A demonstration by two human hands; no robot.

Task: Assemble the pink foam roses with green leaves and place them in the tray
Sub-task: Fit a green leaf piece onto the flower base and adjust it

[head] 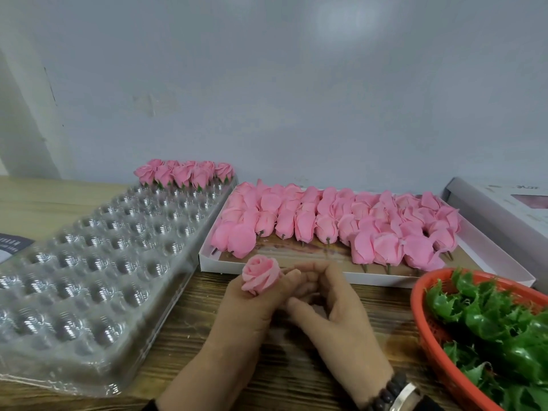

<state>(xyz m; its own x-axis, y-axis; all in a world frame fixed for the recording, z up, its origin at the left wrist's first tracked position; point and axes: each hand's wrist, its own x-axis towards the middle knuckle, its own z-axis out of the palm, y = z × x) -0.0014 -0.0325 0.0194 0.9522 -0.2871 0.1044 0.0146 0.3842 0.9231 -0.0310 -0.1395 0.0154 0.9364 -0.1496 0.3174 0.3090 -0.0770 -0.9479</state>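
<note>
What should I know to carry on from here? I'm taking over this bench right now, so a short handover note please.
Left hand: holds one pink rose upright.
Right hand: fingers curled close beside the left hand, working under the rose; whether a leaf is on yet is hidden.
Clear tray: on the left, with finished roses only in its far row.
White box: behind the hands, full of bare roses.
Red basket: on the right, holding green leaves.
Done: one row.
Left: finish this rose, seat it in the tray, then do the rest of the box.
</note>
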